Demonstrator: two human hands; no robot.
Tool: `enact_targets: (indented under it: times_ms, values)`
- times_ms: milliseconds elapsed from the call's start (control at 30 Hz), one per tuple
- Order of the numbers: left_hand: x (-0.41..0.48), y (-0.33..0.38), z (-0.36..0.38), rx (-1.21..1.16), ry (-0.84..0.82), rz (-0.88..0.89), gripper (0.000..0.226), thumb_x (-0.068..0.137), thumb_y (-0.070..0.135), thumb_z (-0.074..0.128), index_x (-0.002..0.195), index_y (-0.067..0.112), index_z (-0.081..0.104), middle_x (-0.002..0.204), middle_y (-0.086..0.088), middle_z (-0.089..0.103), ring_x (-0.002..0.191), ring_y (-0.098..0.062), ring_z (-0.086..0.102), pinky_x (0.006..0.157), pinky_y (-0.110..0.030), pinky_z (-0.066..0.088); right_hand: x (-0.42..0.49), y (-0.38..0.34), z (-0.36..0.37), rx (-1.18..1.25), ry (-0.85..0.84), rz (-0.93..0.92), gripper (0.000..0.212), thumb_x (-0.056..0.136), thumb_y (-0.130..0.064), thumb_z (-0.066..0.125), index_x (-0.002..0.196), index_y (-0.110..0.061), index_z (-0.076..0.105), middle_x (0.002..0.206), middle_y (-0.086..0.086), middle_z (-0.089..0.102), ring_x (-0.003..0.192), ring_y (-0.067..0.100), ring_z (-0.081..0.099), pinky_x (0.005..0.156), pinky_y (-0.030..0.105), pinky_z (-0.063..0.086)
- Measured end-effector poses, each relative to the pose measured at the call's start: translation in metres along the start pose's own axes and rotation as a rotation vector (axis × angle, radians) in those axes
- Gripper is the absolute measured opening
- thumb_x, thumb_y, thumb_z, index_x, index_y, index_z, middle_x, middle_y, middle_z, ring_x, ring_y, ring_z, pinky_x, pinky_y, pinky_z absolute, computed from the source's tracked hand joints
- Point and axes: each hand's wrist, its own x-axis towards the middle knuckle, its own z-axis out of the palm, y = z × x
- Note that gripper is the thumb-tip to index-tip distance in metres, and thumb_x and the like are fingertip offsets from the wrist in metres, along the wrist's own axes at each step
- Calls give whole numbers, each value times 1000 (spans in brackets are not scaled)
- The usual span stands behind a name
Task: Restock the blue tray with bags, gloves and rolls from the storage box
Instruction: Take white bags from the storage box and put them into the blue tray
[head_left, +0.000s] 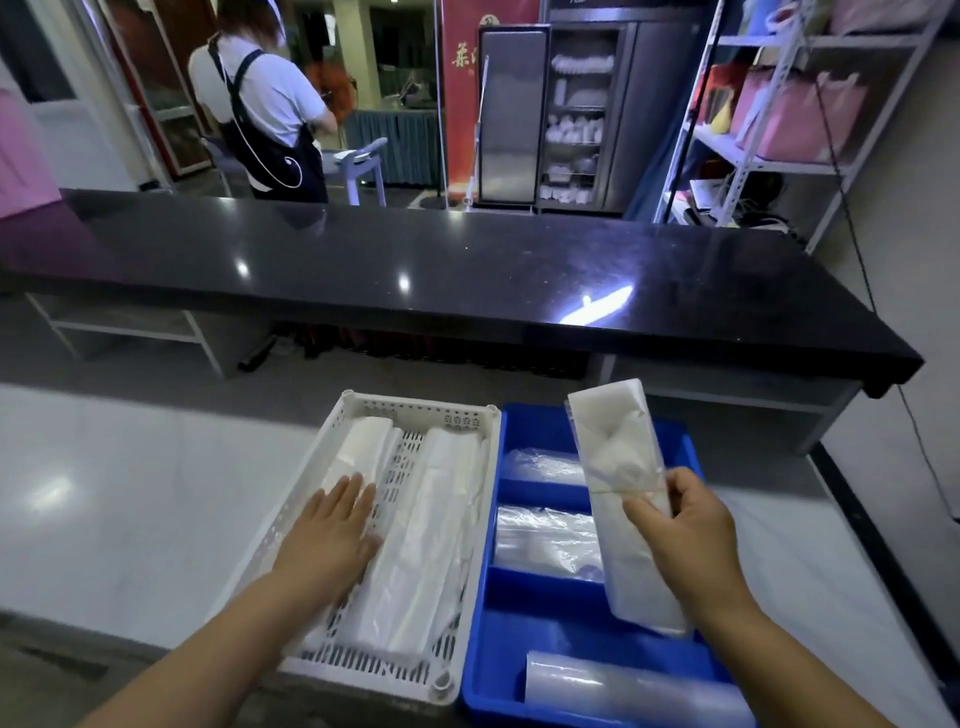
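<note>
White basket (470, 519) just L of blue tray (540, 597).

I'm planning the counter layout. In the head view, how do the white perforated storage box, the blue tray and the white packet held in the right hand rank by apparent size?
1. White storage box and blue tray: look alike in size; the tray is cut off at the bottom edge, so I won't rank them.
2. White packet in the right hand: clearly smallest, though held nearer the camera.

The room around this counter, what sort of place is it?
Probably a restaurant's service area: a glass-door cabinet stacked with white crockery, a long black counter, and a person in an apron working behind it.
</note>
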Motion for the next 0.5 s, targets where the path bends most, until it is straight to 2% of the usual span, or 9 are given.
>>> enact_targets:
  times_ms: [67, 133, 200, 267, 333, 433, 500]
  values:
    - [0, 14, -13, -22, 96, -37, 59, 95, 39, 27, 148, 15, 16, 159, -8, 12, 146, -22, 7, 120, -39, 7, 3, -1, -6, -28, 48, 13, 18, 81, -23, 69, 81, -26, 52, 83, -3, 62, 76, 17, 61, 58, 29, 51]
    - [1, 43, -32, -119, 262, 29, 53, 94, 35, 39, 143, 16, 32, 153, -7, 32, 141, -24, 26, 117, -38, 20, 5, -2, -13, -50, 97, 23, 18, 81, -22, 69, 81, -24, 51, 82, -3, 61, 76, 17, 61, 56, 26, 48]
    - [2, 81, -52, -216, 426, 239, 46, 90, 33, 51, 134, 21, 45, 139, -1, 51, 129, -20, 45, 107, -35, 36, 7, -2, -20, -68, 149, 42, 18, 81, -20, 69, 80, -22, 51, 81, -1, 61, 75, 19, 60, 55, 26, 47]
    - [5, 122, -66, -212, 498, 541, 31, 87, 29, 55, 117, 22, 60, 118, 1, 65, 109, -19, 57, 92, -31, 47, 4, -2, -25, -81, 199, 69, 17, 81, -20, 68, 80, -23, 51, 81, 0, 61, 76, 19, 60, 56, 28, 48]
    - [12, 159, -72, -166, 375, 690, 24, 90, 27, 49, 106, 18, 65, 108, -2, 66, 103, -23, 56, 84, -34, 48, -1, -1, -31, -97, 241, 88, 17, 81, -22, 69, 81, -23, 52, 81, 0, 62, 75, 19, 61, 56, 28, 49]
    - [27, 196, -63, -38, 114, 673, 26, 90, 25, 47, 100, 7, 64, 107, -11, 62, 103, -30, 53, 78, -38, 45, -9, 3, -43, -113, 283, 130, 15, 81, -24, 69, 84, -24, 54, 83, 0, 64, 76, 19, 64, 62, 34, 56]
    - [36, 210, -50, 49, 20, 639, 29, 88, 27, 51, 106, 5, 60, 112, -14, 59, 105, -33, 53, 83, -41, 44, -14, 9, -51, -117, 300, 147, 14, 81, -26, 69, 85, -26, 55, 83, -2, 66, 75, 17, 66, 62, 34, 58]
